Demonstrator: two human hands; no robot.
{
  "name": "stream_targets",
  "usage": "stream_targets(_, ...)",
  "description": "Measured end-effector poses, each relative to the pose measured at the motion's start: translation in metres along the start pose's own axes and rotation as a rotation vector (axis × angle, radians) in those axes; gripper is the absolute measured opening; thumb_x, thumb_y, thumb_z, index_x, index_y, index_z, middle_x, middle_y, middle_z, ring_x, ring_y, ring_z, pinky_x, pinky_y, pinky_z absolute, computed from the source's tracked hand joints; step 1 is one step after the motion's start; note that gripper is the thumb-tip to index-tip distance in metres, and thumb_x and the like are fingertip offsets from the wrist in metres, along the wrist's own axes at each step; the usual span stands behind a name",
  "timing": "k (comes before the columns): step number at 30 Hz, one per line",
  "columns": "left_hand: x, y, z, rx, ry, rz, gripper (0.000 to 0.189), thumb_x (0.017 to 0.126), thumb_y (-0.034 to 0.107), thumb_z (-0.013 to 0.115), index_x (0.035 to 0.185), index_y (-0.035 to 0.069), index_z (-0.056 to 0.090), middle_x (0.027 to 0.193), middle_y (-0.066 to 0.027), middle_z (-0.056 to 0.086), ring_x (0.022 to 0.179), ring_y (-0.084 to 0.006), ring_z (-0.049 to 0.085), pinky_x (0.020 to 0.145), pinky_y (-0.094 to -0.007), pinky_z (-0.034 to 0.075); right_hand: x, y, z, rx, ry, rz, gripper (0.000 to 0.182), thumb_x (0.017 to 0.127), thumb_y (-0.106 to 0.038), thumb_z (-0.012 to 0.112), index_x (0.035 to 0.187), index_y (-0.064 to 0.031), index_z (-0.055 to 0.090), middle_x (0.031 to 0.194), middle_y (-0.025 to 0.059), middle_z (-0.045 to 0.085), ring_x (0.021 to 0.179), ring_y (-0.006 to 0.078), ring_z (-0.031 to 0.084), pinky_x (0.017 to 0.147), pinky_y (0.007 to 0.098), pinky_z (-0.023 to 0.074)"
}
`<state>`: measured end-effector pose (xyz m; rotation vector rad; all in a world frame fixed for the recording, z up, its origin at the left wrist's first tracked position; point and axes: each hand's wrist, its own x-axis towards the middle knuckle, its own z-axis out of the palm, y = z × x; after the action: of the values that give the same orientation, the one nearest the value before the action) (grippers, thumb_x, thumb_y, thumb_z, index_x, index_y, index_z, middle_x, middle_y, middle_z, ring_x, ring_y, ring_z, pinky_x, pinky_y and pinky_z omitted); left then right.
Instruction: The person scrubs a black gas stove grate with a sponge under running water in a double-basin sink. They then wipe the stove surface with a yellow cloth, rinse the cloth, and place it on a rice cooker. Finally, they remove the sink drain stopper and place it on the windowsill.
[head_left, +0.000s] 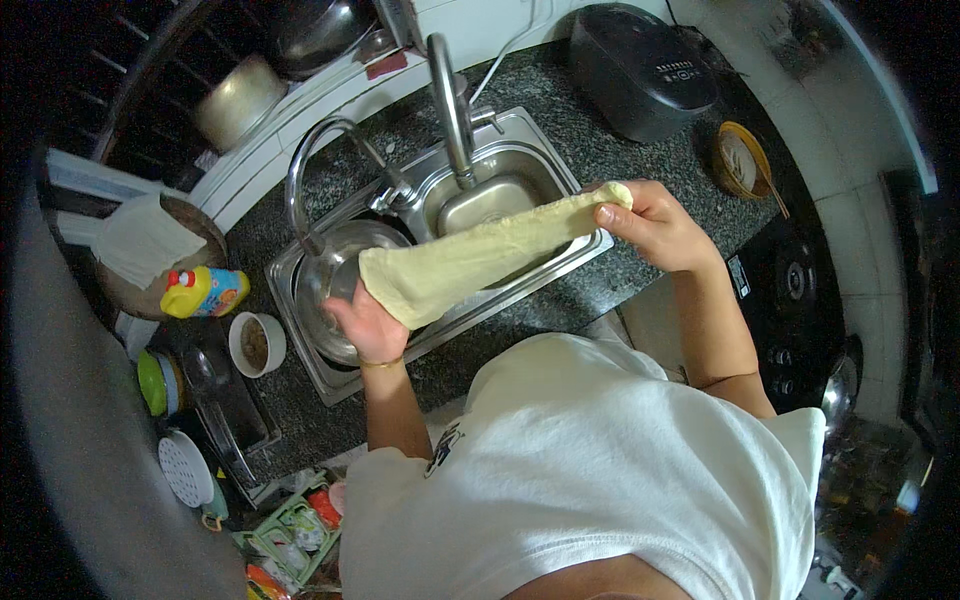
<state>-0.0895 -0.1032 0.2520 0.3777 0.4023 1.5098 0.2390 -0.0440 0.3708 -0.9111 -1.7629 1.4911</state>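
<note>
A pale yellow cloth (480, 262) is stretched between my hands above a steel double-bowl sink (420, 337). My right hand (652, 225) pinches its narrow, bunched end between thumb and fingers. The wide end lies over the fingers of my left hand (367, 322), whose thumb stands apart at the left; the cloth hides those fingers, so their grip does not show. Under the cloth, the right bowl holds a rectangular steel basin (487, 204). In the left bowl sits a round, shiny basin (322, 315), below a curved chrome faucet (292, 180).
A taller faucet (450, 105) rises behind the sink. Left of it stand a white bowl (256, 345) and a yellow bottle (205, 292). At the right are a black rice cooker (641, 75), a yellow bowl with chopsticks (741, 159) and a black stove (795, 322).
</note>
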Motion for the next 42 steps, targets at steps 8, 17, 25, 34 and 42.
stream_targets(8,0.000,-0.033,0.093,1.274,-0.243,0.188,0.014,0.084,0.003,0.060,0.097,-0.002,0.064,0.094,-0.0093,0.062,0.083,-0.0142,0.056,0.074,-0.0253,0.043,-0.006,0.027,-0.102,-0.406,-0.070,-0.055,0.025,0.094,-0.024,0.055,0.096,-0.0005,0.063,0.078,0.0042,0.061,0.066,0.0111,0.055,0.060,0.0286,0.0465)
stream_targets(17,0.061,-0.147,0.203,1.019,-0.362,0.478,0.015,0.083,0.010,0.066,0.092,-0.003,0.065,0.086,-0.0115,0.061,0.080,-0.0174,0.056,0.069,-0.0279,0.043,-0.095,0.011,-0.281,0.162,0.269,-0.129,0.016,0.092,-0.013,0.056,0.088,0.0021,0.061,0.073,0.0078,0.064,0.057,0.0106,0.061,0.049,0.0217,0.0477)
stream_targets(25,0.275,-0.243,0.267,1.104,-0.015,0.192,0.022,0.083,0.007,0.063,0.103,-0.001,0.063,0.086,-0.0023,0.061,0.075,-0.0088,0.055,0.067,-0.0213,0.045,-0.002,0.038,-0.444,0.105,0.706,-0.186,0.016,0.090,-0.013,0.059,0.095,0.0013,0.061,0.083,0.0055,0.064,0.073,0.0148,0.065,0.069,0.0252,0.0526)
stream_targets(34,0.431,-0.331,0.202,1.659,-0.048,0.619,0.026,0.080,0.010,0.060,0.106,0.005,0.061,0.101,-0.0157,0.060,0.097,-0.0319,0.057,0.087,-0.0389,0.046,0.081,0.140,-0.467,-0.735,0.452,-0.203,0.037,0.083,-0.025,0.065,0.115,-0.0064,0.060,0.117,0.0155,0.056,0.112,0.0310,0.053,0.096,0.0388,0.0425)
stream_targets(42,0.461,-0.399,0.219,2.298,-0.106,0.672,0.051,0.088,0.038,0.051,0.129,0.009,0.049,0.137,-0.0165,0.044,0.132,-0.0363,0.034,0.108,-0.0526,0.023,0.165,0.176,-0.470,-0.976,0.407,-0.469,0.024,0.081,-0.020,0.061,0.100,-0.0053,0.064,0.105,0.0149,0.061,0.104,0.0334,0.055,0.092,0.0413,0.0439)
